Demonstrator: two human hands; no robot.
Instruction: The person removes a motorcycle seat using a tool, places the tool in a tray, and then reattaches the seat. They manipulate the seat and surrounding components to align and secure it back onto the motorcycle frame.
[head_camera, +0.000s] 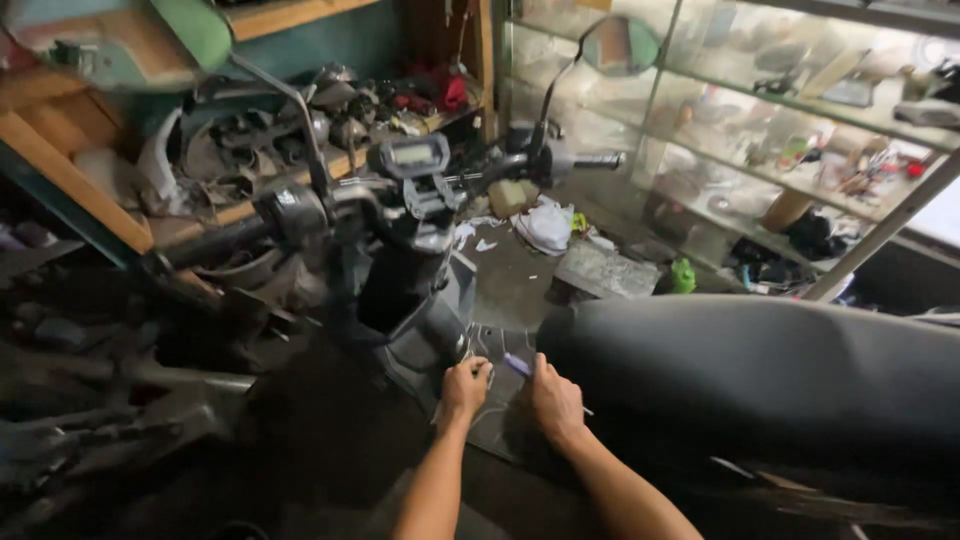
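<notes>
Head view, looking down over a scooter. Both my hands sit low centre of the frame, in the gap between the front leg shield (425, 330) and the black seat (760, 390).

Left hand (465, 388): fingers curled together on a small metallic part at the lower edge of the leg shield, probably wires or a fitting; too small and dim to name. I judge the grip closed on it, held there to steady the spot.

Right hand (555, 400): grip clamped on a thin tool with a purple handle (518, 365), likely a small screwdriver. The handle points up-left toward the left hand and a thin shaft shows to the right of the wrist. It lies just beside the left hand, so both bear on the same spot of the floorboard.

Surroundings: handlebar with display (415, 157) at upper centre, 1 round mirror (620, 45) above it. Wooden shelf (90, 190) piled with metal parts in the upper left. Glass display case (760, 110) across the upper right. White rag (548, 225) on the concrete floor (520, 285) beyond the scooter, mid frame.
</notes>
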